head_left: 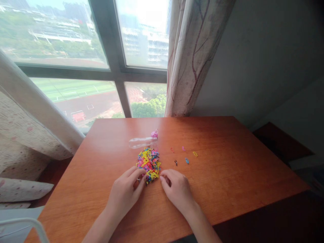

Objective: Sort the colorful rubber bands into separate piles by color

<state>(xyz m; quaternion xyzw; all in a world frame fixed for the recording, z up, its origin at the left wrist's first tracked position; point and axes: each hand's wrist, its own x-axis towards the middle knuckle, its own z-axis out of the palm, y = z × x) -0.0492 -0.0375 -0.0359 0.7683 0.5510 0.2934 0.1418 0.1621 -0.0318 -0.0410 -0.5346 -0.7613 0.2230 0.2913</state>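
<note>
A heap of small coloured plastic safety-pin-shaped stitch markers (149, 161) lies on the wooden table, in yellow, pink, red, blue and black. My left hand (126, 185) is at its near left edge, with thumb and forefinger drawn close together among the markers. My right hand (177, 187) rests by its near right edge, fingers curled and thumb tip close to the forefinger. Anything between the fingertips of either hand is too small to make out. Right of the heap lie separate markers: red (172, 150), pink (183, 148), yellow (195, 154), black (176, 162) and blue (187, 161).
Behind the heap, a clear plastic bottle-shaped container (141, 142) lies on its side with a pink cap (154, 134). The brown table (227, 162) reaches to the window (116, 72). Curtains (182, 60) hang at both sides. A white curved frame (27, 221) is at lower left.
</note>
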